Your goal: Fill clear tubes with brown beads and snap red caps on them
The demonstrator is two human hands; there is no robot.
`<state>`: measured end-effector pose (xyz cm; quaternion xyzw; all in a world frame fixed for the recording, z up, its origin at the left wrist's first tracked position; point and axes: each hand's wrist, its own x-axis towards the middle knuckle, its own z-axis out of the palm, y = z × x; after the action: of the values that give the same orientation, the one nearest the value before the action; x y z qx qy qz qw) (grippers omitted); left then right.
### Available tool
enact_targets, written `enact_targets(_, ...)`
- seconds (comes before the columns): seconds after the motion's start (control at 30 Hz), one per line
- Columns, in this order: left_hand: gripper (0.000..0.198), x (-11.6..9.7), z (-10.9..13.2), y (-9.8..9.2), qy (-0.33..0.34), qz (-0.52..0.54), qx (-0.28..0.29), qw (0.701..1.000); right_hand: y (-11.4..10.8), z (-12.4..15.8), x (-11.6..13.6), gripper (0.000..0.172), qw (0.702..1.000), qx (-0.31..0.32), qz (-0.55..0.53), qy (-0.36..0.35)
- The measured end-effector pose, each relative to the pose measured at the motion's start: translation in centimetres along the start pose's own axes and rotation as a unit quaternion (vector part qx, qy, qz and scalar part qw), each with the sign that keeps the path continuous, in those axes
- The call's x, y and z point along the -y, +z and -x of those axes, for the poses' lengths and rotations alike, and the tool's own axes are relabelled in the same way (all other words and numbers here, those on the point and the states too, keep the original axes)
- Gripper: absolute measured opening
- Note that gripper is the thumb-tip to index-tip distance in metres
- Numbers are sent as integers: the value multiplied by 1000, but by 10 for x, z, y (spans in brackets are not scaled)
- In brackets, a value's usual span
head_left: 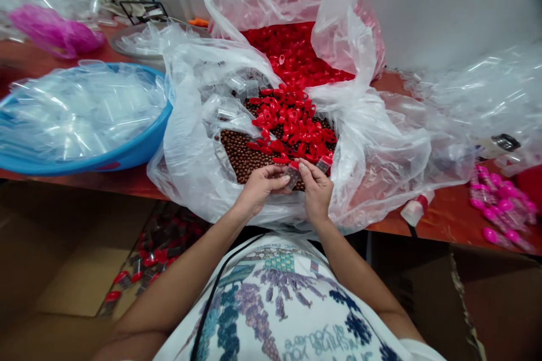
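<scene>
Above the near edge of an open plastic bag, both hands meet at a small clear container with a red cap. My left hand is closed, pinching the container's body between thumb and fingers. On the other side, my right hand is closed with its fingertips at the red cap. Just past the right fingers is another red-capped container; whether that hand touches it I cannot tell. Brown beads, loose red caps and clear empty containers fill the bag.
On the left stands a blue basin heaped with clear containers. Behind the bag is another bag of red caps. Pink-capped containers and a white-and-red item lie at right. Below left, a cardboard box holds filled red-capped containers.
</scene>
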<state>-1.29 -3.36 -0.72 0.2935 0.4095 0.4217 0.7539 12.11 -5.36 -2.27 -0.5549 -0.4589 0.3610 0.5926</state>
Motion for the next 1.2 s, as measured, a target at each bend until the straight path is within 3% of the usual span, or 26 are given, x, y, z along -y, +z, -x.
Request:
enact_targets(0.07,34,-3,1,-1,-1,17,-14,1000,-4,-2,0,36,995,67,43,-61)
enact_targets(0.17,34,-6,2,-3,-8,37,-37,999,-13,-8,-2,61,962,178,127,-163)
enact_targets(0.3,36,-2,4,-5,-15,57,-30,998,-22,-19,-7,81,914,259,202,-238)
enact_targets(0.47,33,1,6,-8,-29,57,8,998,-21,-18,-10,72,914,244,215,-243)
enact_targets(0.6,57,-3,4,-5,-64,81,50,993,-13,-8,-11,68,927,230,195,-223)
enact_targets(0.8,61,-1,5,-2,-14,76,53,996,-8,2,-11,65,947,201,170,-186)
enact_targets(0.97,61,2,3,1,28,36,8,999,-6,3,-9,67,930,234,189,-212)
enact_targets(1.2,63,16,-3,10,90,-28,-71,993,-1,6,-11,71,921,220,212,-241)
